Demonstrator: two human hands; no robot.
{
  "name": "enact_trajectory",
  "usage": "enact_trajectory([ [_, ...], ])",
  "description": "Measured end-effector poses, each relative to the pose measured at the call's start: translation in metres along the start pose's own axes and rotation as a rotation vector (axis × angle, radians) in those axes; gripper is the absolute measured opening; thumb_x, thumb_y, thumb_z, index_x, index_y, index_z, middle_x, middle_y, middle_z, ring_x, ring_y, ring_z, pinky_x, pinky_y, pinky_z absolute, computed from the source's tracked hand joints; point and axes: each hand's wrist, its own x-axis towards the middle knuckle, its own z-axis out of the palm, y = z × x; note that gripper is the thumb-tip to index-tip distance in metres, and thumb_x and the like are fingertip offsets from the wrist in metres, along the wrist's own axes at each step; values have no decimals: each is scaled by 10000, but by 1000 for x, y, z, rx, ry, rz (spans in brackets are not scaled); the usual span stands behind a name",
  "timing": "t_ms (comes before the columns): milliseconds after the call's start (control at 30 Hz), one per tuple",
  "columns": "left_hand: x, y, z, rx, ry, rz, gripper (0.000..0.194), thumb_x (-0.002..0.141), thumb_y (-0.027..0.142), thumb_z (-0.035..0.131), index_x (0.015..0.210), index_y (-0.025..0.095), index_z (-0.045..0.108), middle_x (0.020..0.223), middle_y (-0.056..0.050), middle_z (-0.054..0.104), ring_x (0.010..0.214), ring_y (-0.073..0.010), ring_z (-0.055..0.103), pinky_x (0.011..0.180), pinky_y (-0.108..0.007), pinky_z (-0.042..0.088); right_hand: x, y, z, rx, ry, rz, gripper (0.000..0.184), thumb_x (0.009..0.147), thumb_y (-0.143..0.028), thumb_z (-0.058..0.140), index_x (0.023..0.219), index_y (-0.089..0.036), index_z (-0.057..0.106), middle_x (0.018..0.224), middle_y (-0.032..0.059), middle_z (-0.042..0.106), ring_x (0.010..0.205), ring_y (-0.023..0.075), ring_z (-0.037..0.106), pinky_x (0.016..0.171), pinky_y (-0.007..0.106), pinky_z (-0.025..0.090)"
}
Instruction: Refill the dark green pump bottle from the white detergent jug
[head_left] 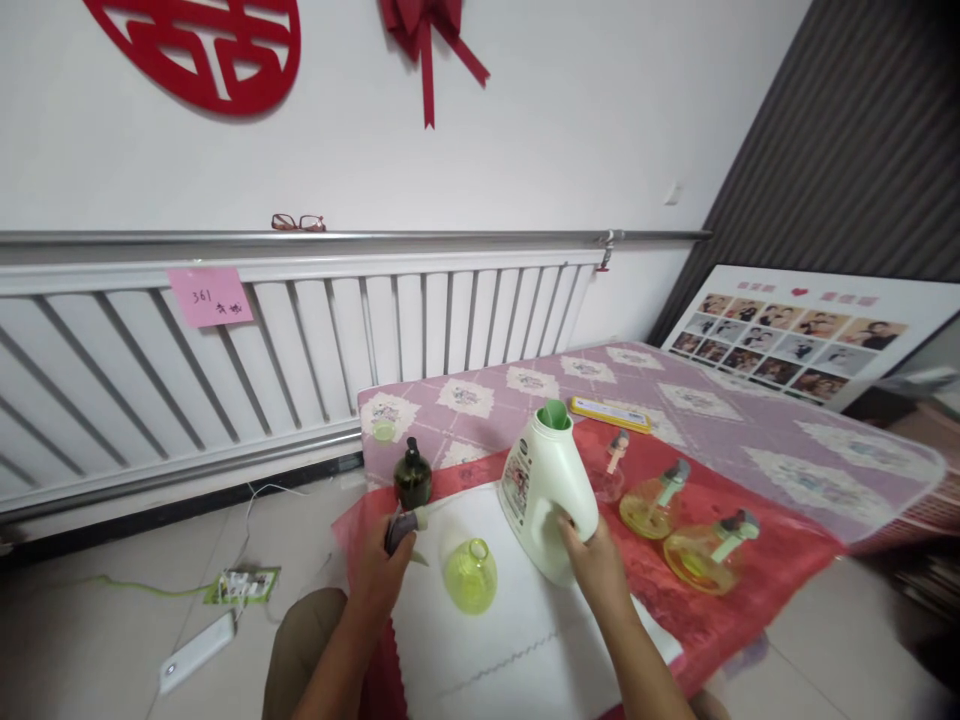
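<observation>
My left hand [381, 568] is closed around a grey and pale green trigger spray head [407, 527], held over the left edge of the white cloth [517, 655]. My right hand [594, 558] grips the handle of a large pale green detergent jug [546, 500]. The jug is uncapped, with a green spout showing in its neck, and it leans slightly. Between my hands stands a yellow-green spray bottle without its head [472, 577], its mouth uncovered. A dark pump bottle [412, 476] is just beyond my left hand. The jug's base and the cloth appear to touch.
Several spray bottles with heads on, such as a yellow one [705, 555], stand right on the red cloth [780, 520]. A yellow box [611, 414] and a pale green cap [384, 431] lie behind. A power strip [241, 586] and white device [196, 655] are on the floor.
</observation>
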Motion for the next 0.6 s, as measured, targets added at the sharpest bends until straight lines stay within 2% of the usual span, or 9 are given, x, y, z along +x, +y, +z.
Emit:
enact_trajectory([
  [67,-8,12,-12,-126,52,4,308,788,411,538,992,191,607,829,-4,663,771,-195,620,722,-333,504,-7,-5,-7,-23,13,5,561,663,-544,602,1032,-122,611,938,145,689,868,310,643,727,418,508],
  [133,-14,24,-23,-181,108,16,347,780,415,561,1033,185,614,880,-18,673,804,-205,628,734,-347,518,-19,-15,-16,-58,102,0,711,693,-571,579,1203,-79,521,1137,217,616,1062,364,574,830,486,482],
  [167,-18,31,-27,-191,134,35,352,783,408,562,1052,188,612,913,-22,675,826,-204,631,744,-347,522,-27,-23,-21,-75,153,-23,745,710,-576,573,1249,-69,485,1187,236,582,1112,380,541,852,513,473],
  [200,-21,37,-31,-191,145,67,345,793,395,556,1068,194,610,932,-23,676,835,-200,633,746,-341,526,-36,-34,-26,-69,171,-76,700,746,-557,562,1259,-88,481,1190,224,576,1110,369,543,854,517,477],
  [267,-28,51,-33,-162,128,174,303,808,350,548,1066,207,614,933,-21,679,826,-188,636,740,-322,532,-55,-59,-35,-60,93,-275,466,824,-470,557,1188,-179,543,1097,132,609,985,278,605,826,447,518],
  [333,-35,64,-31,-106,92,322,248,818,302,549,1039,219,625,929,-27,679,836,-185,635,757,-317,532,-71,-87,-40,-63,0,-530,329,870,-352,556,1175,-229,550,1052,89,616,900,218,629,803,391,544],
  [433,-47,79,-21,-25,25,536,233,845,244,535,1060,240,623,991,-56,669,922,-197,622,828,-337,519,-87,-121,-43,-118,-159,-780,399,865,-271,581,1259,-257,514,1117,97,623,1036,248,611,853,397,554],
  [500,-54,84,-14,22,-32,618,255,856,225,530,1095,252,613,992,-65,665,918,-199,618,815,-342,522,-92,-131,-42,-164,-293,-818,438,848,-226,594,1277,-262,513,1123,97,643,1041,259,616,850,408,568],
  [600,-62,83,-5,69,-103,656,274,856,212,524,1113,256,607,960,-67,667,880,-205,617,779,-351,525,-96,-132,-40,-201,-433,-781,439,829,-149,586,1247,-276,549,1099,88,662,989,251,643,824,409,587],
])
